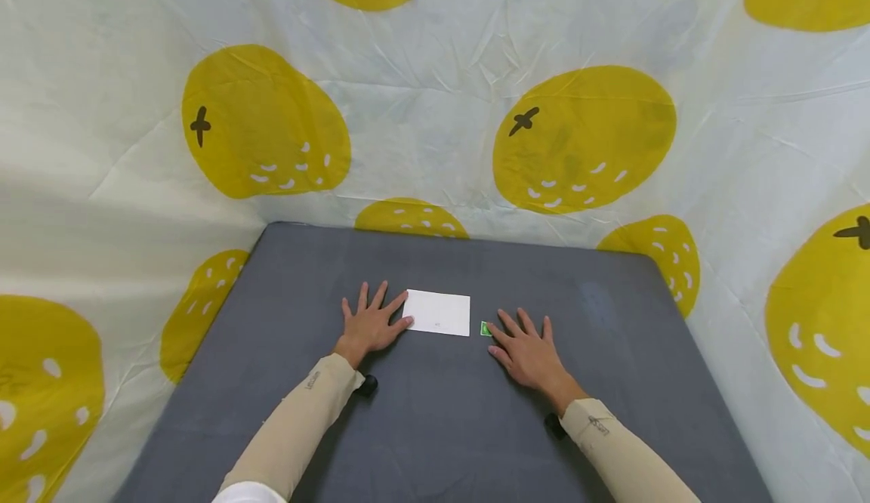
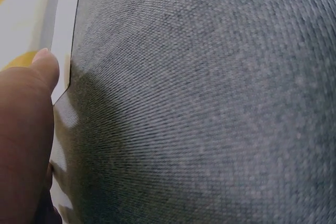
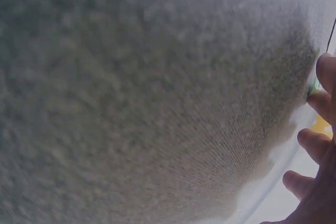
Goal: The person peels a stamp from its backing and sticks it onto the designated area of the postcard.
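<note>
A flat white paper rectangle [image 1: 436, 313], like an envelope or card, lies on the grey table with a small faint mark near its lower edge. My left hand [image 1: 370, 329] rests at its left side, fingers spread, with the thumb and index fingertip touching that edge. In the left wrist view the thumb [image 2: 46, 69] lies over the paper's border [image 2: 64, 40]. Just right of the paper is a small green stamp-like piece [image 1: 485, 328] with a pale rim. My right hand [image 1: 530, 350] lies spread on the table, its index fingertip touching this piece and partly covering it.
The grey cloth-covered table [image 1: 435, 427] has a rounded far edge. White fabric [image 1: 421, 110] printed with yellow fruit hangs behind it and at both sides. Dark wrist cameras sit under the left cuff [image 1: 367, 386] and right cuff [image 1: 555, 426].
</note>
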A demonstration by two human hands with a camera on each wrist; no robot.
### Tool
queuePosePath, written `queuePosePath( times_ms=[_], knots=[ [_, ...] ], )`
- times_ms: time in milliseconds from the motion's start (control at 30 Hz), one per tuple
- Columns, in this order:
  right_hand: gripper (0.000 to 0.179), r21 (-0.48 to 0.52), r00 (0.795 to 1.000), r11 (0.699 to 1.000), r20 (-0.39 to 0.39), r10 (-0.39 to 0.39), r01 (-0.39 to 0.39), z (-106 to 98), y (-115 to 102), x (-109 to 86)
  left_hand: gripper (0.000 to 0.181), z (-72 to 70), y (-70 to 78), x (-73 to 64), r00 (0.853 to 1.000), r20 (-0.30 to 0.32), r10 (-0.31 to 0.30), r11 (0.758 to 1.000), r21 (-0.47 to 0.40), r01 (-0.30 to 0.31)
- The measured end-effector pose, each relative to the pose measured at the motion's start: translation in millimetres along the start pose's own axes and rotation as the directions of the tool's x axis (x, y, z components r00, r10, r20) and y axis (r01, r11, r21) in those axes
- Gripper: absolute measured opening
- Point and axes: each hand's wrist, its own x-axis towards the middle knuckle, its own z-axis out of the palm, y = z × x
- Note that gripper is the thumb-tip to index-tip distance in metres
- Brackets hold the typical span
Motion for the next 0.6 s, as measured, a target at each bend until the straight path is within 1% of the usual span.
queuePosePath(
  times_ms=[200,400,600],
  knots=[
    [0.050,0.010,0.999,1.000,-0.039,-0.019,0.020,-3,0,10.2,0.071,1.7,-0.7,1.9,0.999,0.026,-0.021,1.000,0.024,0.020],
    [0.042,0.047,0.998,0.999,-0.062,-0.021,0.024,-10,2,24.8,0.073,3.0,-1.2,4.3,0.998,0.041,-0.043,0.998,0.044,0.041],
    [0.035,0.057,0.997,0.998,-0.072,-0.004,0.008,-9,6,35.5,0.073,0.2,0.3,4.4,0.998,0.045,-0.036,0.999,0.030,0.035]
  ],
)
